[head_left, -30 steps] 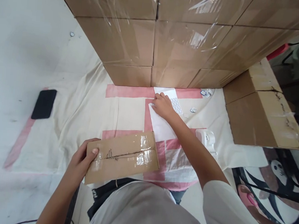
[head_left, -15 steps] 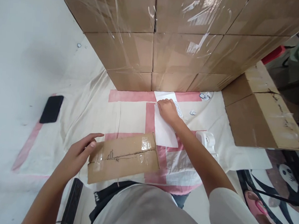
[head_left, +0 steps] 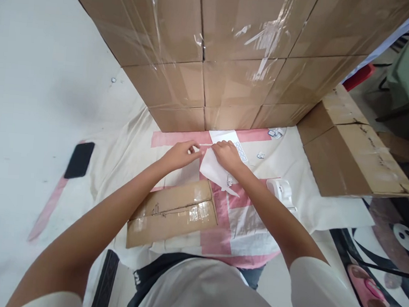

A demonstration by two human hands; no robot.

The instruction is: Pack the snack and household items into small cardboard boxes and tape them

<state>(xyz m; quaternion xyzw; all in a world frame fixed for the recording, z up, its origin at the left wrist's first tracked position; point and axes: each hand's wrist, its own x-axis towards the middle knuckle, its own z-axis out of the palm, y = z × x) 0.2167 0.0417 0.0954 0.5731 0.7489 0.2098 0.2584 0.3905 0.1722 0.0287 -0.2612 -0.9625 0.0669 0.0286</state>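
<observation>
A white sheet of small labels (head_left: 214, 169) lies on the cream and pink cloth (head_left: 134, 140), curling up at its near end. My right hand (head_left: 227, 155) presses on the sheet with bent fingers. My left hand (head_left: 180, 154) meets it from the left, fingertips pinched at a thin strip at the sheet's top edge. A flat taped cardboard box (head_left: 172, 213) rests on the cloth just in front of my body, free of both hands.
A wall of plastic-wrapped cartons (head_left: 235, 46) stands right behind the sheet. A long carton (head_left: 355, 147) lies at the right. A white tape dispenser (head_left: 283, 191) sits beside my right forearm. A black phone (head_left: 79, 160) lies on the white floor at left.
My left hand let go of the flat box and moved forward to the sheet beside my right hand. The sheet's near end has lifted and curled. The box now lies flat.
</observation>
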